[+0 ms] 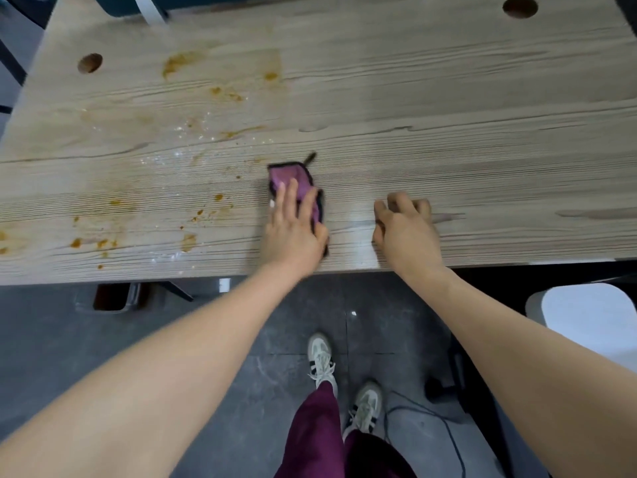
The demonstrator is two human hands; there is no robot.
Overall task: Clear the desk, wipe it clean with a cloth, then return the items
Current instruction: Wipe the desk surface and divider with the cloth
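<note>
On the left part of the wooden desk [448, 132], well to the left of the fingers of both hands, there are many orange-brown stains [179, 62] and small white crumbs [179, 127]; the stains go from the far side, near a round hole [90, 63] in the top, down to the near edge. Near the middle, the left hand [293, 232] lies flat on a purple cloth [293, 179] with a dark border. The fingers [289, 198] of this hand are straight and a little apart, and they press the cloth down on the wood; they are not curled around it. The cloth is folded small, its far part shows beyond the fingertips, and a dark loop sticks out from its far corner. Just to the right of this hand, the right hand [405, 229] rests on the bare wood, near the edge of the desk. Its fingers [400, 201] are bent loosely, with the tips touching the surface, and they hold nothing. The two hands are near each other but do not touch. A second round hole [519, 7] is at the far right corner, well away from the fingers. Below the desk edge, on the dark floor [69, 339], stand two light shoes [322, 357] with dark stripes, and a white stool seat [586, 312] is at the right.
</note>
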